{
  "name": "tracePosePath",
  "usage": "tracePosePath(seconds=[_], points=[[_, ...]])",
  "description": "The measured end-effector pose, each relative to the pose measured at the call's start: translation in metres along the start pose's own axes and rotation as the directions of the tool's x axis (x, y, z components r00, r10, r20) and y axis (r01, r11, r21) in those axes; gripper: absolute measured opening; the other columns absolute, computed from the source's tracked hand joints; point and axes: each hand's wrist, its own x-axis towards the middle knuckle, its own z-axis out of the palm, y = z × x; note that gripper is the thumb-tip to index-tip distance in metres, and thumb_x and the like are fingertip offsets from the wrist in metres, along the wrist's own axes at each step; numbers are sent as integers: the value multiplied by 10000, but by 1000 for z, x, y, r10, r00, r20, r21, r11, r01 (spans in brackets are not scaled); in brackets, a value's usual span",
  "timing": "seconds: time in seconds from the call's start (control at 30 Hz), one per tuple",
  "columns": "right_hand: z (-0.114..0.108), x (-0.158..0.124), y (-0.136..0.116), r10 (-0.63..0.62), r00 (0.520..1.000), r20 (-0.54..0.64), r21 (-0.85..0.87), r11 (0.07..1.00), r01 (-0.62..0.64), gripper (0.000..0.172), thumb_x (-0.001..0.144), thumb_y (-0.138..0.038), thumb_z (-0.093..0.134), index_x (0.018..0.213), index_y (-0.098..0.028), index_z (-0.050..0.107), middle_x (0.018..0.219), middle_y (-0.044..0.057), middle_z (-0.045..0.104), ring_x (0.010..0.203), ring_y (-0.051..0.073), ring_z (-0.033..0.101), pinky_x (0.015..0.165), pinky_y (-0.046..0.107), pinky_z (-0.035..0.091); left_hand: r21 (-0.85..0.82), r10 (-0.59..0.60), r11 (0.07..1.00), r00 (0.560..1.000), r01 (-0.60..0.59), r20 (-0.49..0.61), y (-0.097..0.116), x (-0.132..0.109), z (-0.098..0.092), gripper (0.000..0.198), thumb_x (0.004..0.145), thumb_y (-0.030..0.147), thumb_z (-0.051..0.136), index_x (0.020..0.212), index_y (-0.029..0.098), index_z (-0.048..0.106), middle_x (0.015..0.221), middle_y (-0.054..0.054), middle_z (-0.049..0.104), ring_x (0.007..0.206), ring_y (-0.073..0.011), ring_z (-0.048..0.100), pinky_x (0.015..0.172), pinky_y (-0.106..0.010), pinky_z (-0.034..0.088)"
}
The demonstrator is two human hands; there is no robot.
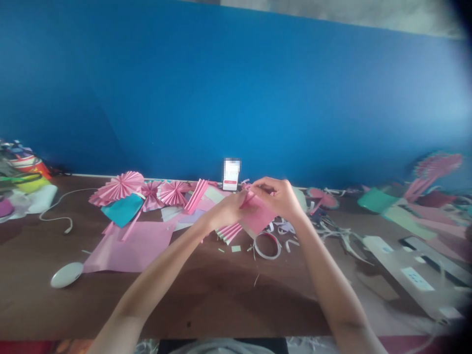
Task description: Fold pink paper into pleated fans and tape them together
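Observation:
A sheet of pink paper [261, 216] is held up between my two hands above the middle of the table. My left hand [236, 205] is closed on its left side, and my right hand [272, 192] pinches its upper edge. Where the fingers meet, the paper is bunched and partly hidden. Just below hangs or lies a pleated pink paper piece [229, 233]; I cannot tell whether it touches the held sheet. A roll of tape [267, 246] rests on the table beneath my right hand.
Pink pleated paper fans [121, 185] and a teal paper piece [123, 209] lie at left, by a large pink sheet [129, 250] and a white oval object [67, 275]. A phone [230, 174] stands against the blue wall. At right are paper scraps and a power board [416, 278].

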Motion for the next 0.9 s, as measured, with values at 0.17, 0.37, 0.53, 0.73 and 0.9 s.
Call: tracePosePath(seconds=[0.17,0.37,0.53,0.73,0.9], points=[[-1,1,1,-2,1000,10,-27,1000,2,241,879,-407,613,903,-202,737,868,45,759,728,181,691,639,275,500,50,59,997,998,-58,-26,-5,2,0,263,940,356,502,1126,170,502,933,-78,650,781,-199,625,628,-295,453],[3,3,1,-22,1000,16,-55,998,23,216,902,-365,587,921,-211,738,908,50,763,773,194,706,647,282,513,255,100,965,980,-53,-174,0,-2,11,335,956,209,404,1272,101,377,994,-136,622,809,-210,613,613,-294,441],[3,2,1,-12,1000,1,-46,999,12,214,898,-374,591,929,-222,739,911,46,765,782,196,710,652,284,523,129,85,989,991,-71,-102,9,-3,11,437,947,258,435,1333,109,297,936,-116,614,723,-181,597,519,-262,404],[4,3,1,5,1000,7,-25,1000,-5,215,893,-364,587,931,-221,743,904,46,765,771,203,710,644,288,522,52,19,999,997,-15,-73,10,-3,10,486,954,375,456,1361,138,337,1020,-136,658,778,-222,635,548,-293,447],[4,3,1,2,1000,-6,-19,1000,-3,229,895,-387,597,923,-213,744,900,43,762,759,191,701,634,277,506,-92,52,994,990,-64,-129,11,-2,10,434,952,416,507,1299,169,428,1124,-135,680,919,-234,672,684,-301,514]])
